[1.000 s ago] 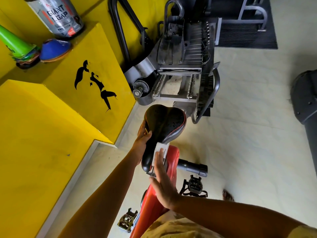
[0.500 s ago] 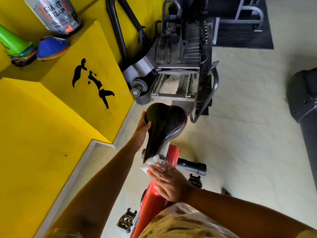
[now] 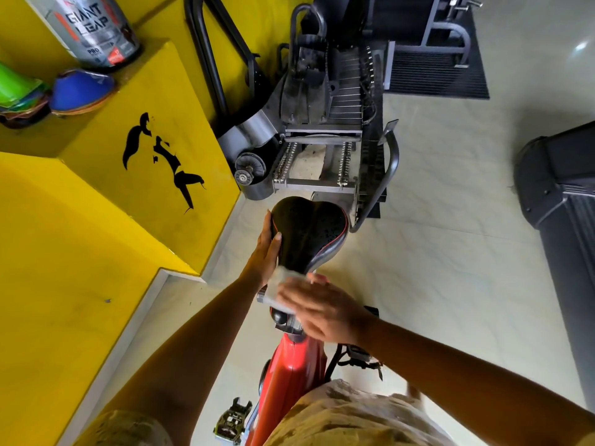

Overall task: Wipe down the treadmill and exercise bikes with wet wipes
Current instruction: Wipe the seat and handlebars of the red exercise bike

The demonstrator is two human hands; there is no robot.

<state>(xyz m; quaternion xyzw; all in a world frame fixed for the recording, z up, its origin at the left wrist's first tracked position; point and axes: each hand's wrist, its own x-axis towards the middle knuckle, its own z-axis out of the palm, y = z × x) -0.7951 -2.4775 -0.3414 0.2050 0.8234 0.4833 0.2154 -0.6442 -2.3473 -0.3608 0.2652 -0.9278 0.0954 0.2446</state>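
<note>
- The black padded bike saddle with red piping (image 3: 310,235) stands in the middle of the view, on top of the red frame of the exercise bike (image 3: 291,371).
- The left hand (image 3: 265,249) grips the left edge of the saddle; the thumb lies on top and the fingers go under the side.
- The right hand (image 3: 322,309) is blurred; it presses a white wet wipe (image 3: 277,289) with flat fingers against the narrow nose of the saddle. The two hands are close but do not touch.
- To the right of the saddle the pale tiled floor (image 3: 450,252) is open, up to a dark grey machine housing (image 3: 560,201) at the right edge.
- On the left, a yellow stepped wall ledge with black painted marks (image 3: 154,149) is near the bike; only a narrow strip of floor is between them.
- Just behind the saddle stands a black and silver steel gym machine with chains (image 3: 322,123); its curved black tube (image 3: 384,185) comes near the back right edge of the saddle.
- On the ledge stand a silver tub with the words "GIANT LEAP" (image 3: 93,27) and a blue cone marker (image 3: 80,91).
- A metal pedal (image 3: 233,420) shows low on the left of the frame.
</note>
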